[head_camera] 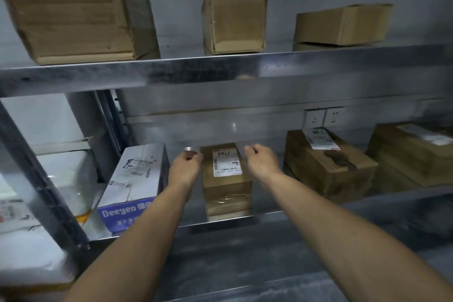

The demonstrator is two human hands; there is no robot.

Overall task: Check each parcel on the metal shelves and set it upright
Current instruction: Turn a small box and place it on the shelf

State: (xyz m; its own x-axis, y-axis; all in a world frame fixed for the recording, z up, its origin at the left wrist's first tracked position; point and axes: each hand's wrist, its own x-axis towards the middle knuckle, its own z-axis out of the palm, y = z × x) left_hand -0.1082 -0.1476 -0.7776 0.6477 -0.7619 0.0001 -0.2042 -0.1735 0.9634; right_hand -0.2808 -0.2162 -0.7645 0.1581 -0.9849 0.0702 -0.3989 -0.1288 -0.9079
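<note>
While both hands were at the small labelled parcel (226, 179), the step in hand looked like check-and-right on that one box, lower shelf (306, 212), front edge, mid-span.

Hands: left hand (186, 167) sat against the parcel's upper left edge, fingers curled by the top back corner. Right hand (262, 162) was at the upper right edge, fingers also curled. Contact was plausible on both sides, but an actual grip couldn't be confirmed, so I can't tell the state of either.

Parcel: brown carton, narrow, taller than wide from this angle. White shipping label (226, 162) on the top face with barcode and handwritten digits, print turned away from the reader. Clear tape across the front face, slightly wrinkled. Base looked flat on the shelf with no visible lean. It stood between the Deeyeo box (132, 179) to its left and a brown labelled parcel (328, 164) to its right, close to the first and apart from the second.

Next move, my read: close both hands on the side faces, lift or tip enough to see the orientation, then set it down square to the front edge. Little room on the left, so watch the Deeyeo box.

Likely remaining: the large carton (73, 7) at the upper shelf's (220, 71) left end was visibly tilted.
</note>
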